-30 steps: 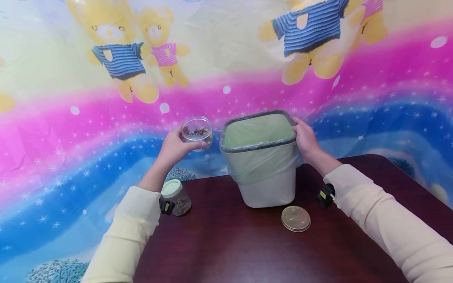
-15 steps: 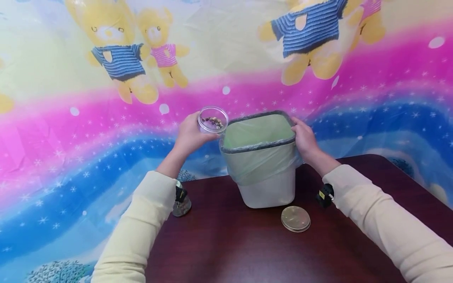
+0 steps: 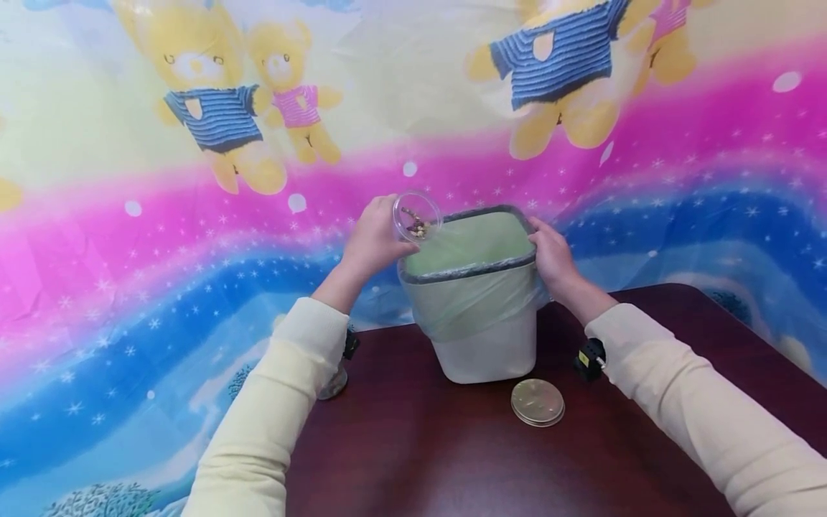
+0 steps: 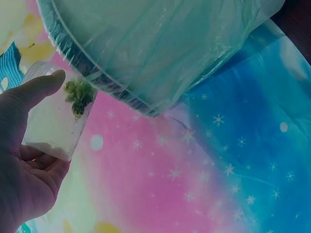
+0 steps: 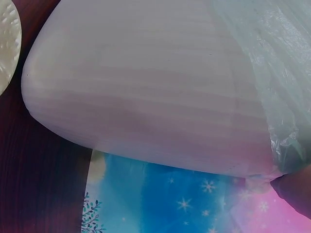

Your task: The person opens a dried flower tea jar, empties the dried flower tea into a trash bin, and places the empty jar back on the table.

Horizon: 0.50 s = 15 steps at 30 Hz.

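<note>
Cream sleeves [image 3: 258, 424] reach over a dark red-brown table [image 3: 388, 459]. Nearest on it lies a shiny gold-toned disc [image 3: 538, 402], just in front of a white bin [image 3: 489, 359] lined with a translucent green bag [image 3: 474, 305]. The right hand [image 3: 553, 257] grips the bin's right rim; the left hand [image 3: 375, 240] holds a clear cup [image 3: 418, 215] of small brown bits, tilted at the left rim. Behind hangs a teddy-bear backdrop [image 3: 388, 93].
</note>
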Tool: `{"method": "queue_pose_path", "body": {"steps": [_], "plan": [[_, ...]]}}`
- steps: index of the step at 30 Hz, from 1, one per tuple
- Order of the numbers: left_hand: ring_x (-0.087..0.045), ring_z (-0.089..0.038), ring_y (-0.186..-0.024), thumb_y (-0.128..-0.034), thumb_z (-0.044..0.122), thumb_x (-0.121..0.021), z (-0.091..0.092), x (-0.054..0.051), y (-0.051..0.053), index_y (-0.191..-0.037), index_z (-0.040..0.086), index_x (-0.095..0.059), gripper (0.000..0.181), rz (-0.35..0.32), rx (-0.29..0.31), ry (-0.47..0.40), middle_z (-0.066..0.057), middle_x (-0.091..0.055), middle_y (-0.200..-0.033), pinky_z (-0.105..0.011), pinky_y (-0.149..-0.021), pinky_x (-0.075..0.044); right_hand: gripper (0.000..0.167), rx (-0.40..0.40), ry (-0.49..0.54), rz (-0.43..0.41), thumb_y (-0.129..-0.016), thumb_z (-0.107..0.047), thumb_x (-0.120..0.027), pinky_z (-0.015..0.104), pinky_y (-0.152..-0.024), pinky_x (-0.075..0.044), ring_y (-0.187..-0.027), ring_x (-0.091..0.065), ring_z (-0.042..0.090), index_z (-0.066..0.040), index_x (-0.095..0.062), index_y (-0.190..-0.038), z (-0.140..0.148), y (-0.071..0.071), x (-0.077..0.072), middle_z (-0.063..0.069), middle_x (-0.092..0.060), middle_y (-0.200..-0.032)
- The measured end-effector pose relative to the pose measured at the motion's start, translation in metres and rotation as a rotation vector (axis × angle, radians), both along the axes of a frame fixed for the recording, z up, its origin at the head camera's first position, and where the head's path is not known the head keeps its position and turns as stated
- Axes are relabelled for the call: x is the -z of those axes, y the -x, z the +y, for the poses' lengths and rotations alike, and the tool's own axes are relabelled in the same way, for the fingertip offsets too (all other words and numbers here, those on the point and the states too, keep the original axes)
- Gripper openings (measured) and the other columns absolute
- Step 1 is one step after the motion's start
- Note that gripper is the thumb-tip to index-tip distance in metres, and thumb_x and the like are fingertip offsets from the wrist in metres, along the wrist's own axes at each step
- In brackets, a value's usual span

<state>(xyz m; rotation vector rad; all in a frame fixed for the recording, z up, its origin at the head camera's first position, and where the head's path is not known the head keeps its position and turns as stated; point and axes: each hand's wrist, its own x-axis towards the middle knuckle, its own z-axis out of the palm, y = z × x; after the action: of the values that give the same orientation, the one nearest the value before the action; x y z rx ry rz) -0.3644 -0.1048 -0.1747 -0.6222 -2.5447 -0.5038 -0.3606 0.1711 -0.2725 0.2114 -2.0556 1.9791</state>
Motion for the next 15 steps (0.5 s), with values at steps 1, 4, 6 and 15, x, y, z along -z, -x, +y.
{"method": "queue_pose_path", "body": {"steps": [1, 4, 6, 15], "plan": [[-0.046, -0.027, -0.122, -0.0708, 0.02, -0.088, 0.002, 0.001, 0.001, -0.14, 0.003, -0.044, 0.084, 0.008, -0.003, 0.02, -0.013, -0.048, -0.134, -0.043, -0.1, -0.044, 0.053, -0.003, 0.007, 0.001, -0.102, -0.013, -0.026, 0.041, -0.116, -0.012, -0.145, -0.008, 0.024, -0.008, -0.02, -0.154, 0.0, 0.0, 0.0, 0.005, -0.013, -0.161], [-0.045, -0.027, -0.125, -0.0718, 0.023, -0.088, 0.008, 0.002, 0.004, -0.143, 0.002, -0.04, 0.088, 0.031, -0.02, 0.093, -0.014, -0.046, -0.137, -0.042, -0.101, -0.043, 0.053, -0.005, 0.014, 0.005, -0.102, -0.013, -0.025, 0.041, -0.116, -0.013, -0.145, -0.009, 0.025, -0.007, -0.02, -0.154, 0.0, 0.0, 0.001, 0.006, -0.013, -0.161], [-0.043, -0.028, -0.128, -0.0732, 0.023, -0.086, 0.011, 0.003, 0.005, -0.145, 0.002, -0.037, 0.089, 0.036, -0.027, 0.13, -0.014, -0.044, -0.14, -0.042, -0.102, -0.042, 0.053, -0.004, 0.013, 0.007, -0.102, -0.013, -0.025, 0.04, -0.116, -0.012, -0.145, -0.008, 0.025, -0.007, -0.019, -0.154, 0.001, 0.0, 0.001, 0.006, -0.012, -0.161], [-0.04, -0.029, -0.13, -0.0773, 0.018, -0.081, 0.022, 0.001, 0.012, -0.145, 0.0, -0.035, 0.083, 0.119, -0.003, 0.266, -0.016, -0.042, -0.141, -0.038, -0.1, -0.044, 0.053, -0.006, -0.002, 0.014, -0.102, -0.013, -0.026, 0.041, -0.117, -0.009, -0.146, -0.005, 0.023, -0.006, -0.019, -0.154, 0.0, -0.001, 0.0, 0.005, -0.012, -0.161]]}}
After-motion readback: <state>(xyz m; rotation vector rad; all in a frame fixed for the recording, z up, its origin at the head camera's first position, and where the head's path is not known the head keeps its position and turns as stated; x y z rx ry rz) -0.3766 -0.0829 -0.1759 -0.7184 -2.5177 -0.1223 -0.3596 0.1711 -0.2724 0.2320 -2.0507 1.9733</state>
